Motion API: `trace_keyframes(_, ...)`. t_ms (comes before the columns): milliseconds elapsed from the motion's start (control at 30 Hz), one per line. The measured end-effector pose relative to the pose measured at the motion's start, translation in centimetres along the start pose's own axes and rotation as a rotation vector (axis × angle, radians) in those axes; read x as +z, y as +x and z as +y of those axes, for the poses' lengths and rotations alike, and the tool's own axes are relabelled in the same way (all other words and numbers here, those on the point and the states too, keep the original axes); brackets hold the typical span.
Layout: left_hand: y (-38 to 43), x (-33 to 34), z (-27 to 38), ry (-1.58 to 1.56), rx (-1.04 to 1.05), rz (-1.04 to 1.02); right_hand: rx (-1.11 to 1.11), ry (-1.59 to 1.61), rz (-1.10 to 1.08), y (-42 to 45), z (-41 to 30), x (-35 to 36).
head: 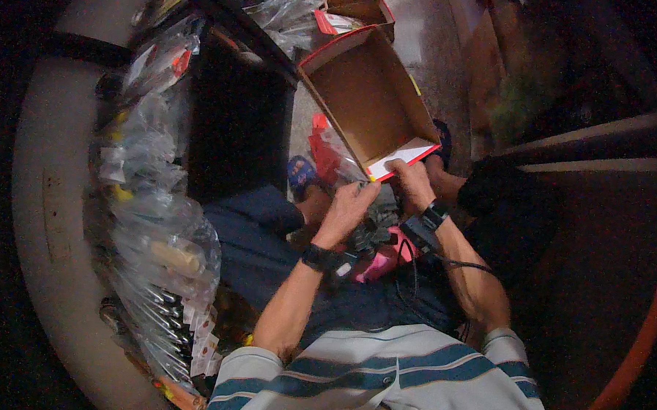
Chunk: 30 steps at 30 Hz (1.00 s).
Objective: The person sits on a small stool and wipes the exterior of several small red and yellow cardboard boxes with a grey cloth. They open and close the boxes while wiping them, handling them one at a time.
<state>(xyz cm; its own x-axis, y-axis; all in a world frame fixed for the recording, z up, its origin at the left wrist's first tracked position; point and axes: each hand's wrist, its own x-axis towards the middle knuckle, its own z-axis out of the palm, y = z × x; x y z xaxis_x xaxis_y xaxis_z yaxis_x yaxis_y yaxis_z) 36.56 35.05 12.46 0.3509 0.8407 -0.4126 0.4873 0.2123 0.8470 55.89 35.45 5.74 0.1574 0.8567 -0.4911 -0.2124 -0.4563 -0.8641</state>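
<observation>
An open cardboard box (361,91) with red edges is held out in front of me, its bare brown inside facing up. My right hand (413,181) grips the near wall, with the thumb over a white printed panel (405,158). At the near left corner, the fingers of my left hand (347,211) pinch the box edge beside a small yellow spot. A second yellow piece (415,85) shows on the right side wall. Below the box lies a red and clear plastic packet (326,150), partly hidden by it.
To my left hangs a long row of clear plastic packages (158,197), next to a dark panel (239,118). Another open cardboard box (359,6) stands beyond the held one. A pink item (387,254) and a black cable (416,275) are near my lap.
</observation>
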Motion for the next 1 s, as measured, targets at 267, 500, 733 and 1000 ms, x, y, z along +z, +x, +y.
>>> trace_keyframes(267, -0.4, -12.3, 3.0, 0.244, -0.005, 0.24, -0.243, -0.377, 0.116, 3.6, -8.4, -8.2)
trace_keyframes(500, 1.9, -15.8, 4.6, 0.438, 0.02, 0.169, -0.47, -0.925, 0.193, 1.0, -15.7, -7.7)
trace_keyframes(733, 3.2, -11.9, 1.0, 0.321, -0.018, 0.089, -0.625, -0.982, 0.27, 1.6, -17.1, -7.4)
trace_keyframes(1000, 2.9, -7.1, -4.4, 0.022, 0.041, 0.185, -0.87, -0.75, 0.561, 0.9, -10.1, -4.4)
